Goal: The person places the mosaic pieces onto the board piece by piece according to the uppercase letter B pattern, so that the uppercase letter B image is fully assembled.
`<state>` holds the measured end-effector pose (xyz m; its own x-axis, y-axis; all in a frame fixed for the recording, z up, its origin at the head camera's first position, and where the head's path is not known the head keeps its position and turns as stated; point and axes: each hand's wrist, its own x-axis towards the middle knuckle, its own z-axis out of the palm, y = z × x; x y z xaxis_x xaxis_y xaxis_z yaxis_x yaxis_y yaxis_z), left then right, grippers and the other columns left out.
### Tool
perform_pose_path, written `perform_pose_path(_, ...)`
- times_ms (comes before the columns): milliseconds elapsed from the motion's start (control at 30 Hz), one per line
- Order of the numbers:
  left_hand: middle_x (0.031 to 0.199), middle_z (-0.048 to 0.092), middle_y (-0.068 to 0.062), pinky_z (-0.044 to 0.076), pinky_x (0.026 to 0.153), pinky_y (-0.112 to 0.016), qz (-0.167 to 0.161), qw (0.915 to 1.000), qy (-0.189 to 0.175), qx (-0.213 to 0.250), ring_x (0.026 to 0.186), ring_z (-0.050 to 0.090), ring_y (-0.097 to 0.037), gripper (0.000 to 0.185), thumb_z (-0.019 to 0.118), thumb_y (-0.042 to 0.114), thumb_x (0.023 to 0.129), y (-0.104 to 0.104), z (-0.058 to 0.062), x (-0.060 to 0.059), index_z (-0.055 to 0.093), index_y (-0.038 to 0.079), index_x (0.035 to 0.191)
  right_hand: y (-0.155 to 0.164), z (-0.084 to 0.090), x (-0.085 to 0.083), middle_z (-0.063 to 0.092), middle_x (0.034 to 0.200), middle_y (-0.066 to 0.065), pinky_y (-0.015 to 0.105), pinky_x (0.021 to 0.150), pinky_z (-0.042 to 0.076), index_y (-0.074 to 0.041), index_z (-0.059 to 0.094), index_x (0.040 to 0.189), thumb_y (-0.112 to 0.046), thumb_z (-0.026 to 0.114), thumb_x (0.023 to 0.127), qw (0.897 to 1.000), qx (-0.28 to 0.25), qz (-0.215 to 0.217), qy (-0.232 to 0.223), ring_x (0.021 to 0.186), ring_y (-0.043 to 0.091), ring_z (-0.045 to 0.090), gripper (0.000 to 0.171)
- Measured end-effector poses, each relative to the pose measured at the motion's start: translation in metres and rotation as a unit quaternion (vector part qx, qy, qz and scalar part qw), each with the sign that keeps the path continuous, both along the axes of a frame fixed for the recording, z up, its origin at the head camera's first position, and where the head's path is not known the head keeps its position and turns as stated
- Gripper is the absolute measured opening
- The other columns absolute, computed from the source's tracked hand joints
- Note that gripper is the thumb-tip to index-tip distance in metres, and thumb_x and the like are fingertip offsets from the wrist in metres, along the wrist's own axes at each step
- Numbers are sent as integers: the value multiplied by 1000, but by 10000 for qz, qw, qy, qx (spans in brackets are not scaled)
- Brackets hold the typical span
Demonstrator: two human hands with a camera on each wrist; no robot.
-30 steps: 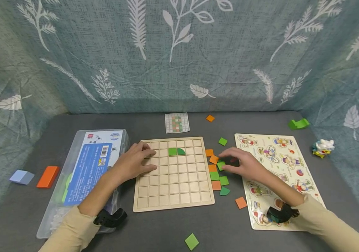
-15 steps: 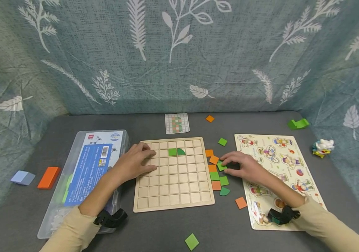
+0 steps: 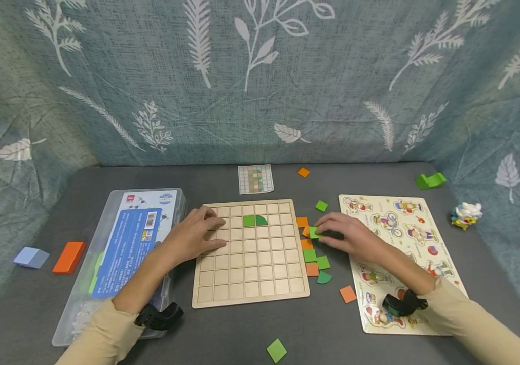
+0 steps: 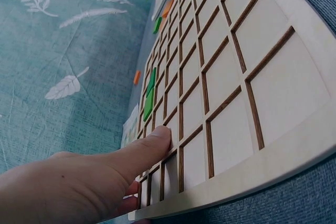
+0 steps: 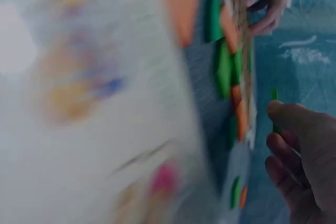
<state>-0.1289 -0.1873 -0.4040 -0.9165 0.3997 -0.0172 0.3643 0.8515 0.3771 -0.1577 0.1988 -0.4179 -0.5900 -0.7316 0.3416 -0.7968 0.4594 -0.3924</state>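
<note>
My right hand (image 3: 351, 235) pinches a green square tile (image 3: 313, 232) between thumb and fingers, beside the right edge of the wooden grid board (image 3: 251, 275). The right wrist view shows that tile (image 5: 274, 95) edge-on, above the pile. On the board's left side rests my left hand (image 3: 193, 233), fingers relaxed; its thumb (image 4: 157, 137) lies straight over the cells. A green square (image 3: 249, 221) and a dark green quarter-circle piece (image 3: 261, 220) sit side by side in the second row. Loose orange tiles (image 3: 302, 222), green tiles (image 3: 309, 255) and another quarter-circle (image 3: 324, 277) lie along the board's right edge.
A small pattern card (image 3: 255, 179) lies behind the board. Left stands a clear plastic box (image 3: 77, 299) with red (image 3: 69, 257) and blue blocks (image 3: 31, 257) beyond it. Right lies a picture puzzle (image 3: 390, 203), near a green block (image 3: 431, 180) and a toy figure (image 3: 467, 215).
My right hand has closed its fingers on a green tile from the pile, lifted it and moved it slightly left toward the board. The left hand stays in place.
</note>
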Motion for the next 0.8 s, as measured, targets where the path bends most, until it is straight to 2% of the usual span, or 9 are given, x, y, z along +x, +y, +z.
perform_pose_path(167, 124, 53, -11, 47, 83, -47, -42, 10000, 32, 2, 109, 50, -29, 47, 73, 33, 86, 0, -2, 1, 65, 9, 125, -39, 7, -5, 66, 109, 2, 28, 77, 53, -14, 70, 104, -14, 75, 84, 9986, 69, 518, -17, 96, 14, 65, 20)
perform_pose_path(267, 123, 53, -11, 47, 82, -47, -63, 10000, 62, -3, 108, 50, -28, 46, 74, 33, 86, 0, -2, 1, 65, 9, 125, -72, 8, -11, 66, 107, 1, 25, 78, 53, -13, 71, 103, -17, 73, 86, 9957, 173, 912, 49, 95, 12, 64, 17)
perform_pose_path(367, 122, 53, -11, 47, 81, -46, -45, 10000, 55, -19, 106, 50, -27, 46, 74, 33, 86, 1, -2, 0, 65, 9, 124, -109, 10, -16, 65, 103, 0, 24, 80, 52, -13, 71, 101, -18, 72, 88, 9928, 414, 1120, 88, 93, 10, 63, 13)
perform_pose_path(533, 120, 53, -9, 47, 78, -42, -53, 10000, 25, 2, 102, 49, -25, 46, 74, 33, 85, 2, -2, 1, 66, 10, 124, -153, 11, -23, 65, 100, 1, 22, 80, 51, -11, 72, 100, -19, 69, 91, 9879, 1020, 1169, -22, 89, 10, 62, 12)
perform_pose_path(633, 118, 53, -8, 46, 73, -39, -61, 10000, 19, 35, 100, 49, -24, 45, 74, 33, 85, 2, -2, 0, 66, 10, 123, -164, 9, -27, 65, 100, 2, 20, 80, 51, -10, 73, 100, -19, 68, 92, 9841, 1309, 1199, -41, 88, 10, 62, 13)
perform_pose_path(800, 118, 53, -8, 46, 73, -40, -10, 10000, 49, 2, 100, 49, -24, 45, 74, 33, 85, -1, -2, 0, 66, 10, 123, -173, 12, -30, 66, 97, 3, 21, 80, 51, -10, 73, 99, -17, 67, 92, 9803, 1522, 1257, -11, 88, 11, 62, 12)
